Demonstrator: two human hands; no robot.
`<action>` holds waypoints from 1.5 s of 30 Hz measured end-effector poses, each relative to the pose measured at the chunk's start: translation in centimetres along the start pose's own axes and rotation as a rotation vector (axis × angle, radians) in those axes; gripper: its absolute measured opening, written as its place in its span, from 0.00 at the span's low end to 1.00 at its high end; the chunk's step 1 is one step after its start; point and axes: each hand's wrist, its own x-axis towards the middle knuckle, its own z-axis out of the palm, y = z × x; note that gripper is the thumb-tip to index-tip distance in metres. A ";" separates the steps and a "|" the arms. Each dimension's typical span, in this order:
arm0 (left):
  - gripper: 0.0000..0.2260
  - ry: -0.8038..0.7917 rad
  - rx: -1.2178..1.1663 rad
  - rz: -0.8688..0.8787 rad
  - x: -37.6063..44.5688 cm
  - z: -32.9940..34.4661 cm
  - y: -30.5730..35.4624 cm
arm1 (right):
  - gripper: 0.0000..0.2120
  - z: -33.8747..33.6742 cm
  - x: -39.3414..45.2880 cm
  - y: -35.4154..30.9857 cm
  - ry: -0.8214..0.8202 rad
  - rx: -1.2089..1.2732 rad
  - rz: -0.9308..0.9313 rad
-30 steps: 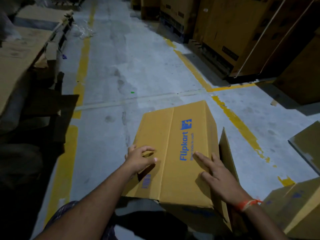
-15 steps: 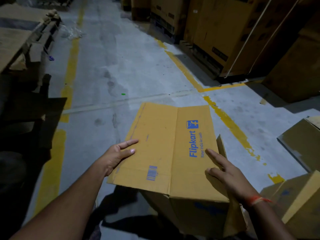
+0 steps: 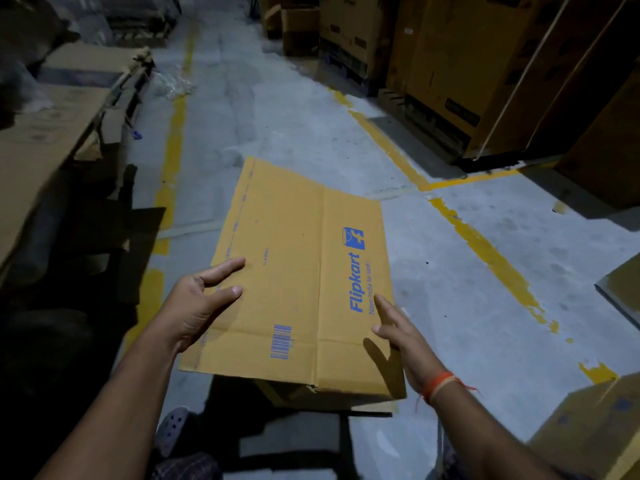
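Lying along the left edge are stacks of flattened cardboard sheets [image 3: 52, 140], dim and brown, with a worn yellow floor line [image 3: 174, 143] running away beside them on the grey concrete floor [image 3: 277, 109]. Next comes the left hand [image 3: 199, 306], palm turned inward, its fingers straight and spread, gripping nothing; the fingertips reach over the left margin of the flattened Flipkart carton [image 3: 294, 265], though I cannot tell how firmly they press on it. That carton lies nearly flat in the middle of the view, between the two hands and straight ahead of the person, with its near end resting on more folded cardboard [image 3: 332, 398] just underneath and its far end pointing up the aisle. A blue barcode [image 3: 281, 342] is printed near its close edge, and the blue Flipkart logo [image 3: 358, 278] runs lengthwise down its right panel. Against the carton's right edge sits the right hand [image 3: 405, 337], fingers extended and relaxed, touching the board without curling round it; an orange wrist thread [image 3: 440, 384] circles that wrist. Further right a second yellow floor line [image 3: 485, 251] slants across the concrete, tall brown cartons [image 3: 450, 64] stand on pallets behind it, and another cardboard box [image 3: 588, 420] sits at the lower right corner.
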 end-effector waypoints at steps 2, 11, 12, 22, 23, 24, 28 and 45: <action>0.21 -0.007 0.080 0.019 -0.4 0.3 -0.4 | 0.34 1.6 0.4 1.9 0.005 0.030 0.056; 0.26 -0.155 0.176 0.082 0.3 7.5 -1.5 | 0.42 -0.3 4.1 15.3 0.055 -0.216 0.278; 0.27 -0.191 0.131 0.081 0.5 8.6 -1.6 | 0.38 0.2 3.1 12.1 0.070 -0.201 0.263; 0.29 -0.389 0.505 -0.051 2.2 13.3 -6.7 | 0.34 -0.6 -2.8 -2.0 0.223 -0.313 -0.019; 0.29 -0.407 0.575 -0.085 2.1 13.3 -7.4 | 0.36 -1.1 -3.2 -2.3 0.231 -0.330 -0.023; 0.30 -0.425 0.649 -0.118 2.0 13.2 -8.0 | 0.38 -1.3 -3.6 -2.5 0.230 -0.362 -0.032; 0.32 -0.464 0.889 -0.173 1.8 13.4 -9.8 | 0.39 -1.7 -4.4 -2.3 0.151 -0.715 -0.080; 0.34 -0.444 1.006 -0.254 3.6 14.3 -13.8 | 0.48 -10.4 -4.1 3.1 -0.020 -0.688 0.262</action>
